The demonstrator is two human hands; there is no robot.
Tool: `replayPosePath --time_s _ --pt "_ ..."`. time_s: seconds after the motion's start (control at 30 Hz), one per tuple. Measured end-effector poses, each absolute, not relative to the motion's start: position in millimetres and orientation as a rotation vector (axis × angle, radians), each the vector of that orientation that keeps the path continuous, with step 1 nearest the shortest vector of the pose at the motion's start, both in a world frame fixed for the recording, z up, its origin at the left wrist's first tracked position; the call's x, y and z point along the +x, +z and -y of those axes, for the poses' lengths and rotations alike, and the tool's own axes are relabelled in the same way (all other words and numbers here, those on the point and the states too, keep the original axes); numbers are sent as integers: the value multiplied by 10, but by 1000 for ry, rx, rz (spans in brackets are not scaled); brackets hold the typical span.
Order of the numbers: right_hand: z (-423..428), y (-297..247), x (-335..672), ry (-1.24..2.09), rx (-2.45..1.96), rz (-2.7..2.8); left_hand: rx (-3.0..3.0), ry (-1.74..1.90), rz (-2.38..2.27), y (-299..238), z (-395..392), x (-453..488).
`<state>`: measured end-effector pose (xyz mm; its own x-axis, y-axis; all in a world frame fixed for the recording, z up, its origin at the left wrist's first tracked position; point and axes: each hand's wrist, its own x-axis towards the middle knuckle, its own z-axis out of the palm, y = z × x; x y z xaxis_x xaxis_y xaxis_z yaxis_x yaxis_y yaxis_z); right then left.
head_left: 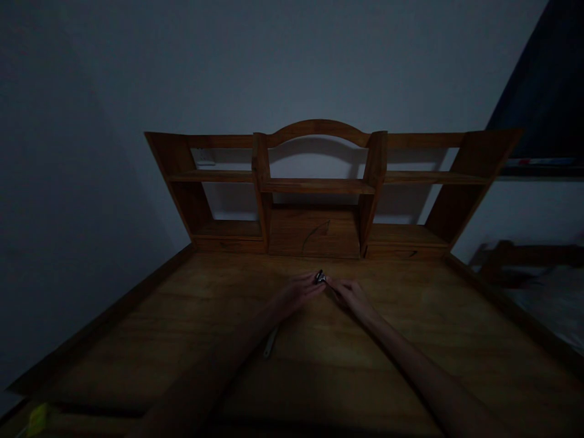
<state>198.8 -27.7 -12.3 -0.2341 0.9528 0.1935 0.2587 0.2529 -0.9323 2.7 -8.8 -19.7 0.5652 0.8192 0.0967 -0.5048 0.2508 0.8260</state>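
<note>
In the dim head view, my left hand (298, 291) is closed around a small, shiny black-and-silver object (320, 278), too small to identify. It sticks up past the fingertips, just above the desk. My right hand (350, 294) meets it from the right, thumb and fingers pinched together at its edge. A thin dark line shows by those fingertips, but I cannot make out what they grip. Partly covered by my left forearm, a pale flat strip like a handle (271, 342), with a small hole at its end, lies on the desk.
The wooden desk (401, 340) has a shelf unit (318, 185) along its back, against the wall. Something yellow (38, 420) is at the lower left corner. Beyond the desk's right edge are a wooden rail (538, 252) and a dark board (542, 103).
</note>
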Motion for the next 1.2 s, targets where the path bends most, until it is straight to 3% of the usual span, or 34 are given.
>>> replayPosePath --time_s 0.4,0.9,1.2 --pt "331 -90 2012 619 -1165 1971 991 1069 -685 -153 102 27" --pt "273 -131 2028 733 -1179 1824 620 888 -296 -153 17 -45" --pt "219 -156 2046 786 -1167 1700 586 882 -303 -146 42 -38"
